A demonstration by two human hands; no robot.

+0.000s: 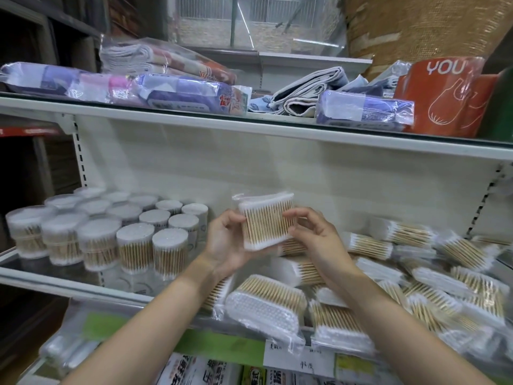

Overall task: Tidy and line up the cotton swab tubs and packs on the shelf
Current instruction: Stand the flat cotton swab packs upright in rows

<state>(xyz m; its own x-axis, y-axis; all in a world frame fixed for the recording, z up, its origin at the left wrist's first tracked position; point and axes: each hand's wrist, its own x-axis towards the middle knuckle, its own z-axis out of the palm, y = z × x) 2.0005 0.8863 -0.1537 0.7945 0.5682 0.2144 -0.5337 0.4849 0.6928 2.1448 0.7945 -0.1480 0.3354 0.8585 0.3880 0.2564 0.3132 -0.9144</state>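
Observation:
I hold one flat clear pack of wooden cotton swabs (pixel 266 221) upright above the middle shelf (pixel 55 279). My left hand (pixel 226 240) grips its left edge and lower corner. My right hand (pixel 312 232) pinches its right edge with thumb and fingers. Several round swab tubs (pixel 133 245) stand in tidy rows on the left of the shelf. To the right, several swab packs (pixel 416 284) lie in a loose, overlapping heap. One large pack (pixel 266 304) sits at the front edge below my hands.
The upper shelf (pixel 249 126) carries wrapped cloths and towels (pixel 188 93) and an orange bag (pixel 447 98). A green price strip with a white label (pixel 299 359) runs along the front edge. Printed packs (pixel 211 370) sit on the shelf below.

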